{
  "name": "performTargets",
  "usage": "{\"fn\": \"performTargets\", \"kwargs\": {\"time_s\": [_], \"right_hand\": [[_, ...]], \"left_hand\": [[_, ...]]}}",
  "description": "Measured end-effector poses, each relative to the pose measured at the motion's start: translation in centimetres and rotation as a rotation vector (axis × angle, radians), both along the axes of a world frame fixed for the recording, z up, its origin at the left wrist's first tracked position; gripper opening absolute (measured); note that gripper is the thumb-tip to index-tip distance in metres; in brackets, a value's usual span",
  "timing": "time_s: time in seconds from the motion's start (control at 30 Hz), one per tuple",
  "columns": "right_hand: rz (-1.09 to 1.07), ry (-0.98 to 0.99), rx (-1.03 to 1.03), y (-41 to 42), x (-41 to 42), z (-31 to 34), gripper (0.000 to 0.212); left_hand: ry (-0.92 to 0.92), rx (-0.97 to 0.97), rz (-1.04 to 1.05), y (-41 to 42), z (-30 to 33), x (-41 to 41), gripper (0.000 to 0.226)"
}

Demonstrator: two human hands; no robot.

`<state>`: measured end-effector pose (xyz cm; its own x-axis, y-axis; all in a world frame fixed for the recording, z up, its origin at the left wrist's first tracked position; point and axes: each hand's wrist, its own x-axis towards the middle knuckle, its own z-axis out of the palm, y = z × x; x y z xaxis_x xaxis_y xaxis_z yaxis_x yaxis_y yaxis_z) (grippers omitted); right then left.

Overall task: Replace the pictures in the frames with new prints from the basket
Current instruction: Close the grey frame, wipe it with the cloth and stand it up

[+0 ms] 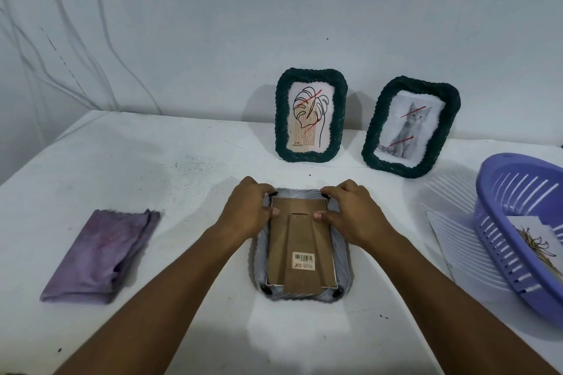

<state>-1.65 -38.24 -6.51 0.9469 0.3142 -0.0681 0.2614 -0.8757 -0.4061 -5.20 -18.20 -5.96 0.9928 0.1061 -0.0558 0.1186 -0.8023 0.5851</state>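
A picture frame lies face down on the white table in front of me, its brown cardboard backing with a barcode sticker facing up. My left hand grips the frame's top left corner, thumb on the backing. My right hand holds the top right corner the same way. Two dark green woven frames stand against the wall: one with a leaf drawing, one with a grey kitten photo. Both pictures bear red strokes. A purple basket at the right holds a print.
A folded purple cloth lies on the table to the left. A white sheet lies partly under the basket. The wall runs close behind the standing frames.
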Motion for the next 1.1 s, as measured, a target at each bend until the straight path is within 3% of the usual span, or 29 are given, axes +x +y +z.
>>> {"fn": "performTargets", "kwargs": {"time_s": [1.1], "right_hand": [[0.003,-0.012,0.135,-0.4,-0.1,-1.2,0.038]], "left_hand": [[-0.023,0.052,-0.106,1.3,-1.0,1.5,0.032]]}}
